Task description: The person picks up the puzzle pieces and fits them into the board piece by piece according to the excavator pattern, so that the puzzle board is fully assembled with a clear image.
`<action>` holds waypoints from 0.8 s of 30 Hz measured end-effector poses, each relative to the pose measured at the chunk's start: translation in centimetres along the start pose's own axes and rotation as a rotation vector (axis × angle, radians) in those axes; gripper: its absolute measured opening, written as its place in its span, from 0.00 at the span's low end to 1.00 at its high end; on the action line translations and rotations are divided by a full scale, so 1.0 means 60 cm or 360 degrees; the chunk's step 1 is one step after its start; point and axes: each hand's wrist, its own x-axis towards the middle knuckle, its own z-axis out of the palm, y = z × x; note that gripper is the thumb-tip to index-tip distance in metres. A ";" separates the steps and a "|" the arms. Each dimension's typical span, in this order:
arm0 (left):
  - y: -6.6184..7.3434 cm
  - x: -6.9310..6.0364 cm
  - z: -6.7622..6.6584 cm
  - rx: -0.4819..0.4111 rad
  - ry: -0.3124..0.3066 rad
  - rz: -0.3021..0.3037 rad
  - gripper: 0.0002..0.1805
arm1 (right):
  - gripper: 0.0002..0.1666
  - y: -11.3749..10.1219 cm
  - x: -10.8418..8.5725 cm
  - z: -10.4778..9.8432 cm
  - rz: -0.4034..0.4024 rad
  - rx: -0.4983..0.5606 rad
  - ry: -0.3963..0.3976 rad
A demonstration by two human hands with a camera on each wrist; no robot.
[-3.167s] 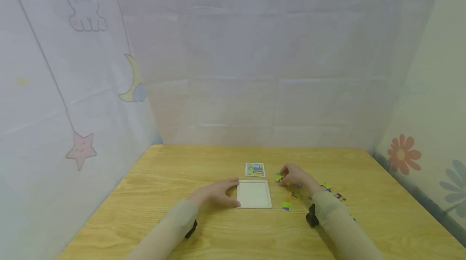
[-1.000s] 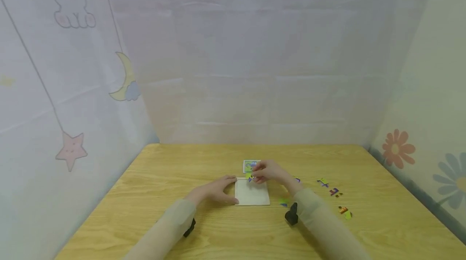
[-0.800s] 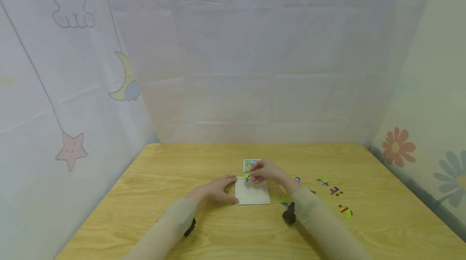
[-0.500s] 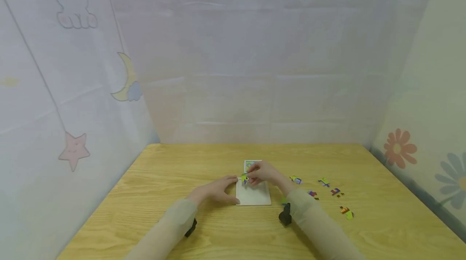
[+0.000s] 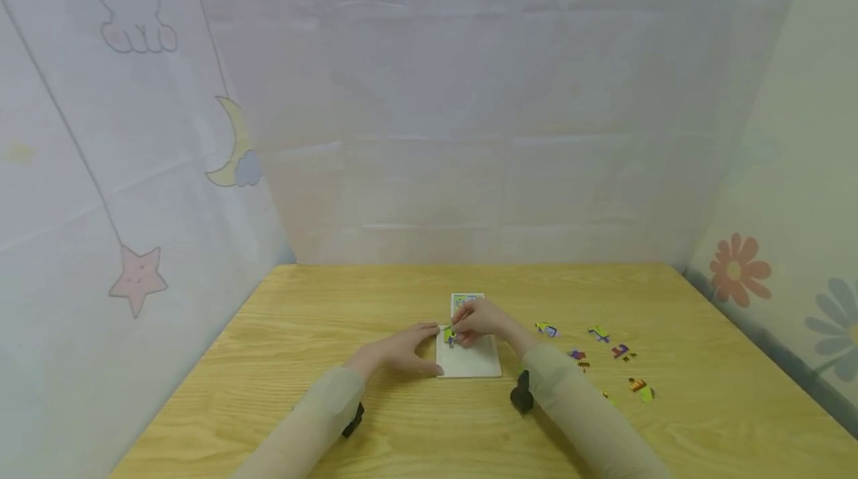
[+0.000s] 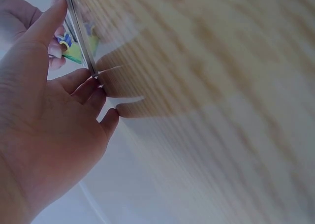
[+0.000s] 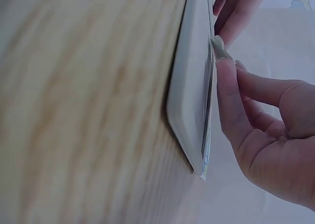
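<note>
A shallow white square tray (image 5: 469, 363) lies on the table. The left hand (image 5: 401, 352) rests at its left side, thumb and fingers spread along the edge; the left wrist view shows this hand (image 6: 54, 120) with thumb and fingertips against the rim. Over the tray's back left corner, the right hand (image 5: 481, 321) pinches a green and blue puzzle piece (image 5: 448, 335) between thumb and finger. In the right wrist view the piece (image 7: 221, 49) is tilted at the tray rim, its pale underside showing, in the right hand (image 7: 266, 115). A picture card (image 5: 467, 299) behind the tray is partly hidden.
Several loose puzzle pieces lie on the wooden table (image 5: 348, 419) to the right, among them a green one (image 5: 599, 333), a purple and red one (image 5: 620, 351) and a striped orange one (image 5: 637, 384). The right sleeve (image 5: 583, 404) passes close by them.
The right hand has picked up a green piece right of the tray and carried it left to the tray's back left corner, lowering and turning it. The left hand has stayed at the tray.
</note>
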 end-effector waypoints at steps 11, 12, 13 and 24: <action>-0.012 0.007 0.005 0.0011 0.0005 0.0010 0.46 | 0.15 -0.004 0.000 0.004 0.0012 -0.0177 -0.0006; -0.013 0.008 0.006 0.0012 0.0008 0.0014 0.46 | 0.16 -0.004 0.000 0.004 0.0016 -0.0193 -0.0005; -0.014 0.008 0.006 0.0017 0.0008 0.0015 0.46 | 0.17 -0.003 0.001 0.004 0.0014 -0.0213 0.0000; -0.014 0.012 0.006 0.0011 -0.0013 0.0003 0.46 | 0.19 -0.010 -0.008 0.000 -0.0050 -0.0351 -0.0048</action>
